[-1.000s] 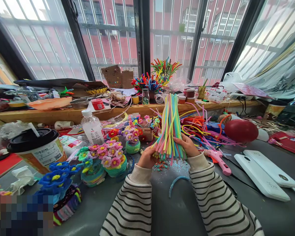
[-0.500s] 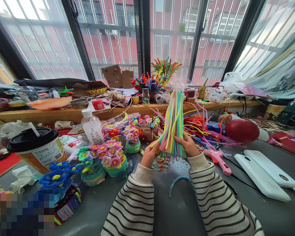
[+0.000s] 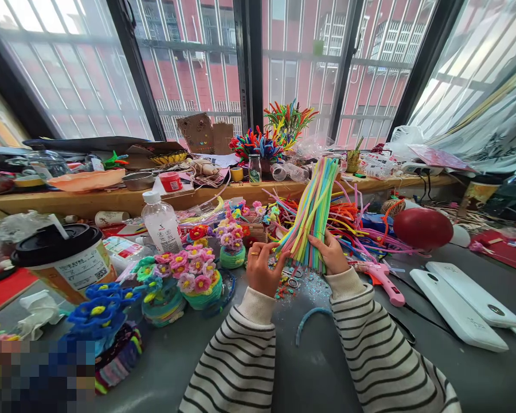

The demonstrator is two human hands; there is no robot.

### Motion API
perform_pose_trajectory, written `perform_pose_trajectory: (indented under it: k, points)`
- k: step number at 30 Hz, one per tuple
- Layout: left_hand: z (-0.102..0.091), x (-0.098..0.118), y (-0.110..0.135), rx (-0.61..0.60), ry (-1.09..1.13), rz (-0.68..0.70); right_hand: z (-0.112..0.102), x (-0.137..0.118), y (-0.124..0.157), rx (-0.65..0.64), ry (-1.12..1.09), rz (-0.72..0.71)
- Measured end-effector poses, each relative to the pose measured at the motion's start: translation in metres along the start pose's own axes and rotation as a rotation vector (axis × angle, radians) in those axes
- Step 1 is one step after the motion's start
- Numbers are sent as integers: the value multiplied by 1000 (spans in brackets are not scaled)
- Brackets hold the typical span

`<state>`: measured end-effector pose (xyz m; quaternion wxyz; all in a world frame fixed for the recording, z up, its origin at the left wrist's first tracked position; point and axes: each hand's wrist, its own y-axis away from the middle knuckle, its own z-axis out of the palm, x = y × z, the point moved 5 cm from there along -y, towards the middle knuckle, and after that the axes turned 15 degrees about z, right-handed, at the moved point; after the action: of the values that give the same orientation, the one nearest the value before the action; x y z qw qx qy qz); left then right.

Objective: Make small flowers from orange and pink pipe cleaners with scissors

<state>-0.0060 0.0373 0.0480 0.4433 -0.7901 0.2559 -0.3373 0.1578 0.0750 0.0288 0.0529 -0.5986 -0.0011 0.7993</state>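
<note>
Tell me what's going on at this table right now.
A person in a striped sweater holds a bundle of pastel pipe cleaners over the grey table, its tips tilted to the right. The right hand grips it near the bottom; the left hand pinches strands at its left edge. Pipe-cleaner flower pots stand to the left, and a pink glue gun lies to the right.

Lower ends of the bundle of pipe cleaners (image 3: 312, 212) are hidden behind the right hand (image 3: 333, 257) and left hand (image 3: 261, 268). Right fingers, thumb aside, sit behind the bundle, unseen. A pixelated patch (image 3: 34, 373) masks the lower-left corner. The striped sleeves (image 3: 236, 367) are cut by the bottom edge. Print on the bottle (image 3: 162, 228) and cup (image 3: 69, 267) is too small to read.
</note>
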Motion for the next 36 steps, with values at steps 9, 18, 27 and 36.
perform_pose_trajectory:
  k: [9, 18, 27, 36]
  points:
    - [1, 2, 1, -31, -158, 85, 0, 1, 0, 21, 81, -37]
    - [4, 9, 1, -99, -334, 199, 2, 0, 1, 12, 113, -60]
    - [8, 11, 1, -146, -344, 233, 3, -1, 3, 42, 109, -52]
    - [7, 14, 2, -110, -358, 272, 1, -3, 4, 91, 67, -78]
